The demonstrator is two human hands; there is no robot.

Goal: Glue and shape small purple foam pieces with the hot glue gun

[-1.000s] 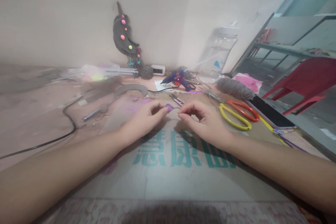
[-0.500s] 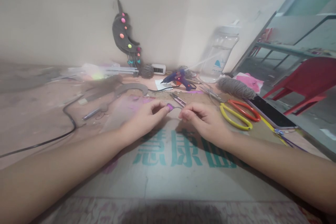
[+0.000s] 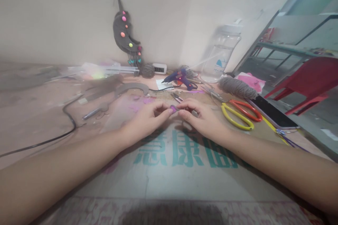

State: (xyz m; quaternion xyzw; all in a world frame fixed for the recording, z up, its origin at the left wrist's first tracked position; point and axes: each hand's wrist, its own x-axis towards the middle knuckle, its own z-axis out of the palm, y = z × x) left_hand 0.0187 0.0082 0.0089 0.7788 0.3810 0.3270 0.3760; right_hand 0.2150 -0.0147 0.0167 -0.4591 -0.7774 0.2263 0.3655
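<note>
A small purple piece with a grey edge [image 3: 173,108] is pinched between the thumb and forefinger of my left hand [image 3: 154,117]. My right hand [image 3: 198,116] is closed in a pinch at the piece's right side, on the grey yarn that runs from it. The fingertips of both hands nearly meet above a board with large green characters [image 3: 187,151]. Just behind the fingers lies a pair of small thread snips [image 3: 176,97], partly hidden by my right hand.
A blue glue gun [image 3: 180,78] stands on a white paper. To the right lie scissors with yellow and red handles [image 3: 237,116], grey yarn [image 3: 237,87] and a phone [image 3: 273,112]. A water bottle [image 3: 220,54] stands behind; a black cord [image 3: 71,123] crosses the left side.
My right hand has moved left along the grey yarn, up to the purple piece. The stretch of yarn seen between the hands has shortened. My left hand has barely moved.
</note>
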